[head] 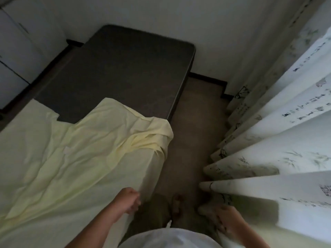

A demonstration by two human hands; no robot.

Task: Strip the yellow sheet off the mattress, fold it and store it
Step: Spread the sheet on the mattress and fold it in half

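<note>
Head view, dim light. A pale wall (179,18) closes the far side of the room, with a dark skirting board (206,77) along its foot. A dark grey mattress (114,72) runs from the wall toward the viewer; its far half lies bare. The yellow sheet (71,158) covers the near half, creased and rumpled. Its far edge is turned back in loose folds across the mattress, and its right side hangs down over the mattress's right edge.

To the right hangs a white curtain (286,140) in deep pleats, printed with dark leaf-like marks. A strip of brown floor (193,122) lies between the mattress and the curtain. At upper left stands a pale cabinet (18,51) with panelled doors, near the mattress's left side.

At the bottom, the person's white garment (170,238) fills the lower middle. The left hand (129,201) sits at the right edge of the mattress, its fingers curled round the sheet's hanging border, clamped on the cloth. The right hand (223,219) is low beside the curtain hem and blurred; whether its fingers are apart, together or holding anything cannot be told. A bare foot (176,204) stands on the floor between the two hands.
</note>
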